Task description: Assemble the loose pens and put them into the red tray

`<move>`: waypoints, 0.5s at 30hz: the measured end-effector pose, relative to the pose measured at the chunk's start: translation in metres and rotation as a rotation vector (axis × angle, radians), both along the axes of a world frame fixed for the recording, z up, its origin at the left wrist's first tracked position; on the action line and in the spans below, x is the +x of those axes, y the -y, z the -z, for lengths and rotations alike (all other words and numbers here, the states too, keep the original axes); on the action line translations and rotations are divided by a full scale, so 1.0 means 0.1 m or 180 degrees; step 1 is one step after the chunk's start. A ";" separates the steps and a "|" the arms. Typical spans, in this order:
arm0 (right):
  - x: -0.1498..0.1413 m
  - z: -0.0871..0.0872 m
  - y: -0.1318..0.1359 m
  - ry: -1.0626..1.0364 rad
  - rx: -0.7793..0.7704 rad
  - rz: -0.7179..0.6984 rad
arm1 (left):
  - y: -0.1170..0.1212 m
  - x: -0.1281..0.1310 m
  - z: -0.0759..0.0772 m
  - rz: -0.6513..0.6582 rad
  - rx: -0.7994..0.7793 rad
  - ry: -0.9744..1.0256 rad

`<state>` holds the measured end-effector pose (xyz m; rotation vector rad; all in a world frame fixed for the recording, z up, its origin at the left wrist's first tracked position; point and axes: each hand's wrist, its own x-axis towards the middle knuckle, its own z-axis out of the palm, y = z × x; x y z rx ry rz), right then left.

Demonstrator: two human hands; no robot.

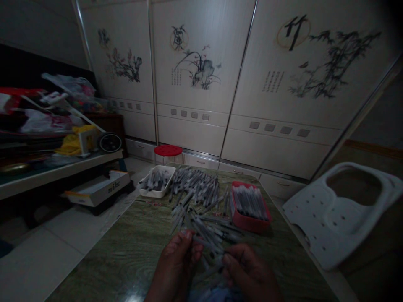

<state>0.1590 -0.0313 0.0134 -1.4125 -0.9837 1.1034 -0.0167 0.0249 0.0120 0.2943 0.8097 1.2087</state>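
Between my two hands, above the table [119, 251], is a slim translucent pen [206, 244]. Its left end is pinched by the thumb and fingertips of my left hand [179, 258]. My right hand [247, 268] has its fingers closed at the other end, close to a dark tip. Loose pens [195, 184] with clear barrels lie in a heap beyond my hands, and more are scattered under them. A white tray [151, 193] at the back left holds similar pens. On the right, a pink-red box [252, 224] is filled with pens laid in line.
A white plastic folding chair [330, 222] leans at the right. Behind the table are a red round stool [168, 151] and sliding wardrobe doors [195, 130]. At the left, a cluttered bench [63, 165] stands beside an open shoe box [103, 188] on the floor.
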 end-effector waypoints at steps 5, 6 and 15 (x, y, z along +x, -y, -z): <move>-0.01 0.03 0.03 0.0460 -0.0030 0.0032 | 0.00 -0.01 0.07 0.0207 0.0218 -0.0088; -0.02 0.03 0.03 0.0549 -0.0012 0.0048 | 0.00 -0.01 0.07 0.0225 0.0248 -0.0099; -0.08 0.08 0.02 0.0334 -0.0252 0.0251 | 0.01 0.00 0.02 0.0227 0.0323 -0.0132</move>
